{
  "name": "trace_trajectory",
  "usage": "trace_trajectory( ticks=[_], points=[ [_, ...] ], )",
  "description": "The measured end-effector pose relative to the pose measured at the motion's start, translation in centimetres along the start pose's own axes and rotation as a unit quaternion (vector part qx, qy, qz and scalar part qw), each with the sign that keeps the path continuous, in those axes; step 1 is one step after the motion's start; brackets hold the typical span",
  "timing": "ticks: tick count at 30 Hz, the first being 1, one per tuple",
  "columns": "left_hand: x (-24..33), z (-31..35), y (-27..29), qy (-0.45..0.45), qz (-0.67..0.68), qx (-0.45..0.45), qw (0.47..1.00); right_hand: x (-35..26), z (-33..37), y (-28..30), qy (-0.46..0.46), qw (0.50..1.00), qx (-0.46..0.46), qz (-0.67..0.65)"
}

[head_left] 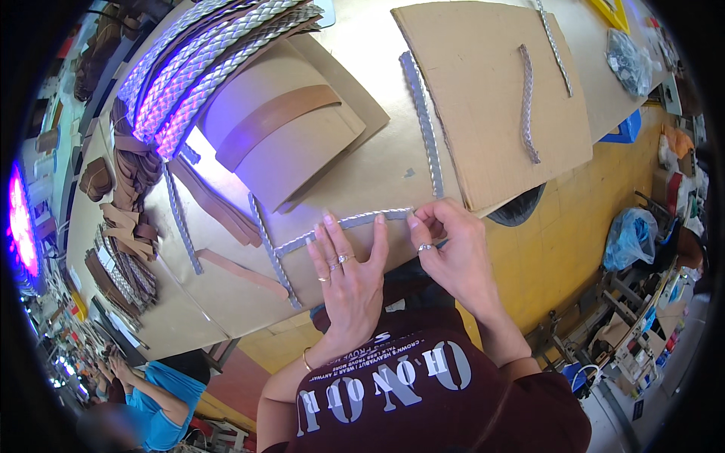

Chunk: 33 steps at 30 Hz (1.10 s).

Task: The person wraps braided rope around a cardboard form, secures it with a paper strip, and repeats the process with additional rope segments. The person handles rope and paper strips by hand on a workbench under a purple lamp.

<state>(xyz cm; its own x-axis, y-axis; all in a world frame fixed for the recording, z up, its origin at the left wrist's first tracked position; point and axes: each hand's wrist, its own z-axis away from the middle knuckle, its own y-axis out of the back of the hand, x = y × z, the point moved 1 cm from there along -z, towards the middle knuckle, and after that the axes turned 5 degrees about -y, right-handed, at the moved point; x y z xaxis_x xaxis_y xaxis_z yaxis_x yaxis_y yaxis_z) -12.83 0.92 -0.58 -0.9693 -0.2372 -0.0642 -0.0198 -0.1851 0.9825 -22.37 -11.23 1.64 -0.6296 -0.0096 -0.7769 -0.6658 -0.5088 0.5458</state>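
Observation:
A grey strip with a silver braided edge [359,220] lies along the near side of the table. My left hand [351,275] rests flat near its middle, fingers spread, fingertips on the strip. At the strip's right end, my right hand [457,249] pinches it between thumb and forefinger. The strip's left end meets a second braided strip [266,238] lying crosswise. Another braided strip [424,124] runs away from me beyond my right hand. A thin brown leather strap [242,273] lies to the left.
Cardboard [483,90] at the right carries two braided pieces. Stacked tan panels [294,143] and a bundle of silver braided straps [204,75] stand at the far left. Brown strips [136,162] pile along the left side. A co-worker in a blue shirt [170,389] sits at the lower left.

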Motion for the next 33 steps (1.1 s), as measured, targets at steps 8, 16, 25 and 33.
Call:
trace_trajectory(
  ticks=[8, 16, 25, 33],
  points=[
    [-0.1, 0.0, 0.0, -0.004, 0.000, -0.008, 1.000, 0.2, -0.1, -0.3, 0.007, 1.000, 0.004, 0.022],
    [-0.2, 0.0, 0.2, -0.010, 0.003, -0.006, 1.000, -0.1, -0.1, -0.2, -0.032, 0.999, 0.002, 0.030],
    [-0.2, 0.0, 0.1, -0.009, 0.004, -0.003, 1.000, 2.4, 2.6, -0.5, 0.205, 0.963, 0.053, 0.168],
    [-1.1, 0.9, -0.8, 0.007, 0.070, 0.043, 0.997, 4.0, 3.2, -2.2, 0.198, 0.914, 0.129, 0.328]
  ],
)
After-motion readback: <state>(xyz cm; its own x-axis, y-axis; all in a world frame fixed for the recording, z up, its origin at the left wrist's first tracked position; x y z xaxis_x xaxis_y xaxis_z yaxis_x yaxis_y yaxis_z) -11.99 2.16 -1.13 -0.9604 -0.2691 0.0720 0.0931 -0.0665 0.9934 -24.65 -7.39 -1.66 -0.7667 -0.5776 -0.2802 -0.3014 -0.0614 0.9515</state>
